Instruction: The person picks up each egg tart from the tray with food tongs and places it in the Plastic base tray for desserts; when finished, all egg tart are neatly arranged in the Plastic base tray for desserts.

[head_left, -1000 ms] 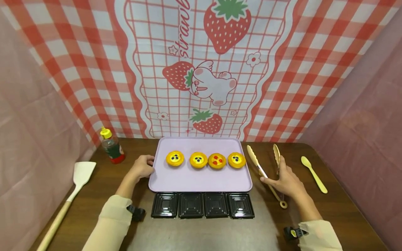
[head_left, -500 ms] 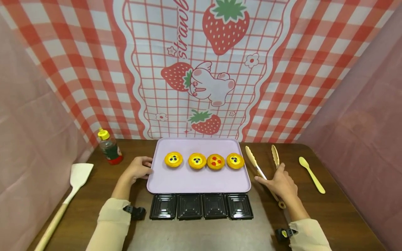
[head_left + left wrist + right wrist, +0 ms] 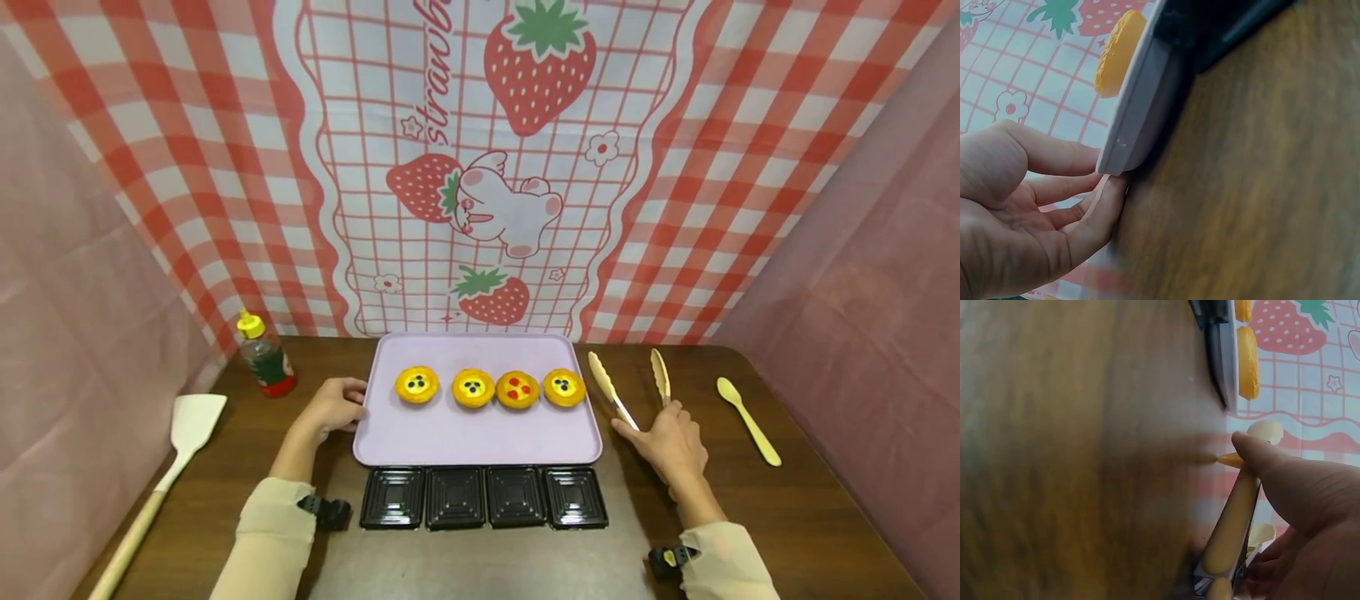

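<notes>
My left hand (image 3: 336, 406) pinches the left rim of a lilac tray (image 3: 480, 437); the left wrist view has the thumb and a finger (image 3: 1109, 197) meeting at the tray's edge. Several egg tarts sit in a row on the tray: two blue-dotted ones, a red-topped tart (image 3: 517, 390), and another blue-dotted tart (image 3: 564, 387) at the right. To the right of the tray, my right hand (image 3: 672, 442) grips tongs (image 3: 613, 397), thumb along one arm and fingers round the other. The tongs' jaws are spread, pointing toward the backdrop. My palm hides their rear end.
Several black square container bases (image 3: 456, 498) line the tray's front edge. At the left are a yellow-capped sauce bottle (image 3: 268, 362) and a white spatula (image 3: 195, 425). A pale yellow spoon (image 3: 748, 421) lies at the right. A strawberry-print cloth (image 3: 480, 167) hangs behind.
My right hand has gone from reaching over the tongs to gripping their arms, coming slightly left and closer in. The left hand stays at the tray's rim. Tray and tarts keep their places.
</notes>
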Available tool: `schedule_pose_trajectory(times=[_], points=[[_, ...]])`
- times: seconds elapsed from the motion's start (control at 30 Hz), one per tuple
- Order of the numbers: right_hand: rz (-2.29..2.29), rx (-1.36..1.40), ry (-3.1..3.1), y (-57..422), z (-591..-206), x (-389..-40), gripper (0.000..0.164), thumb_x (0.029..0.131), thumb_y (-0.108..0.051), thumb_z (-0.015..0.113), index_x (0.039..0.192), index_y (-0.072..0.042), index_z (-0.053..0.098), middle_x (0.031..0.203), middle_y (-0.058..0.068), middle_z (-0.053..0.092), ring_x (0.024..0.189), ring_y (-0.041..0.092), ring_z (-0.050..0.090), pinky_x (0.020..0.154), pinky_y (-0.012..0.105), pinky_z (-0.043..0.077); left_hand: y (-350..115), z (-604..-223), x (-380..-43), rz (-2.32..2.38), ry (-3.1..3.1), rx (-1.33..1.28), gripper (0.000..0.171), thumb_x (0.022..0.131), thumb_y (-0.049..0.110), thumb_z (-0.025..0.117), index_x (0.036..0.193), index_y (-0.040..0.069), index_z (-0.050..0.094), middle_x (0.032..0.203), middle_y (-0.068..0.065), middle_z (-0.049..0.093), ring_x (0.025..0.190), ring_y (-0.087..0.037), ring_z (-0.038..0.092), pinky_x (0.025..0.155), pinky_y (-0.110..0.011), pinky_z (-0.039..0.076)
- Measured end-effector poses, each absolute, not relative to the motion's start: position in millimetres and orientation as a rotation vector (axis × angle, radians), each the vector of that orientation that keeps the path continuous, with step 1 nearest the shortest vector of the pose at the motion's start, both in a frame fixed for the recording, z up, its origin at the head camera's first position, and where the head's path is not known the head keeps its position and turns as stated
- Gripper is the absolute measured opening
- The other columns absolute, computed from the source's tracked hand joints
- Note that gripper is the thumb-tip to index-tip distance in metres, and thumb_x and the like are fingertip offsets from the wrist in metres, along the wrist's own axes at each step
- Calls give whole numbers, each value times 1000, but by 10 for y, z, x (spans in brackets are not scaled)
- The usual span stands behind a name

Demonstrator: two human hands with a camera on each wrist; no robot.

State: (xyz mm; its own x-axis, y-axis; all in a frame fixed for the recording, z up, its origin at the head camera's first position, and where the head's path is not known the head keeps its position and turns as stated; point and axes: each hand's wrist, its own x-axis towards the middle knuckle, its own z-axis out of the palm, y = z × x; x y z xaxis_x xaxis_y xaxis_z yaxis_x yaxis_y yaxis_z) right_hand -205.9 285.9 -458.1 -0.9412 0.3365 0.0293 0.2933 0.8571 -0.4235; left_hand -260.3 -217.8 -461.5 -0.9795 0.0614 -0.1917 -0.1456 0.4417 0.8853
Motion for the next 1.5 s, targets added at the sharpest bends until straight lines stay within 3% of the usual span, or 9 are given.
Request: schedule_pose_trajectory(times=[0.1,0.47,0.73,0.9,1.07,1.17,1.37,1.5], points=[[646,-475,-2897,2881,-4597,-2063,97,75,-60,76,121,18,43,108,38,52,96,56,54,66,63,48,-2184,-4638,-2612,1578,2486,-73,56,78,-9,66,130,-15,50,104,-25,56,76,-22,59,60,-36,58],[704,-371,-2880,2986,-4439,-2053,103,84,-58,70,137,21,29,118,45,42,98,64,50,76,68,44,-2194,-4649,-2612,1619,2450,-71,55,78,-11,66,130,-16,49,104,-25,55,74,-22,59,58,-35,58],[647,-217,-2888,3059,-4184,-2038,106,93,-66,48,146,20,15,121,45,39,94,63,51,71,67,43,-2194,-4656,-2602,1618,2458,-70,54,78,-11,65,129,-16,49,104,-25,55,73,-22,58,58,-34,58],[509,-104,-2817,3071,-4053,-1998,92,94,-62,52,133,19,35,103,39,49,82,59,55,63,65,44,-2194,-4650,-2599,1603,2459,-73,53,79,-10,65,129,-16,50,104,-25,55,74,-22,59,58,-34,58],[455,-20,-2739,3070,-3964,-1969,87,91,-57,62,125,19,41,96,38,54,82,57,56,65,64,44,-2199,-4634,-2599,1604,2459,-63,52,79,-10,65,128,-17,49,103,-25,54,73,-22,58,58,-36,58],[437,24,-2706,3081,-3924,-1974,80,87,-55,68,112,18,47,87,34,56,78,53,58,65,64,44,-2204,-4646,-2604,1603,2462,-74,52,79,-10,65,128,-16,50,103,-24,54,74,-22,58,59,-35,58],[426,38,-2750,3101,-3801,-1960,73,82,-61,70,96,9,56,78,25,59,75,48,59,62,61,45,-2215,-4688,-2625,1596,2465,-89,52,79,-9,66,129,-15,50,103,-23,55,75,-22,58,59,-35,58],[432,80,-2805,3093,-3714,-1946,67,79,-65,71,91,-1,57,71,11,56,66,34,55,55,49,43,-2213,-4674,-2625,1590,2473,-79,52,80,-8,66,129,-15,50,104,-24,55,76,-22,59,59,-35,58]])
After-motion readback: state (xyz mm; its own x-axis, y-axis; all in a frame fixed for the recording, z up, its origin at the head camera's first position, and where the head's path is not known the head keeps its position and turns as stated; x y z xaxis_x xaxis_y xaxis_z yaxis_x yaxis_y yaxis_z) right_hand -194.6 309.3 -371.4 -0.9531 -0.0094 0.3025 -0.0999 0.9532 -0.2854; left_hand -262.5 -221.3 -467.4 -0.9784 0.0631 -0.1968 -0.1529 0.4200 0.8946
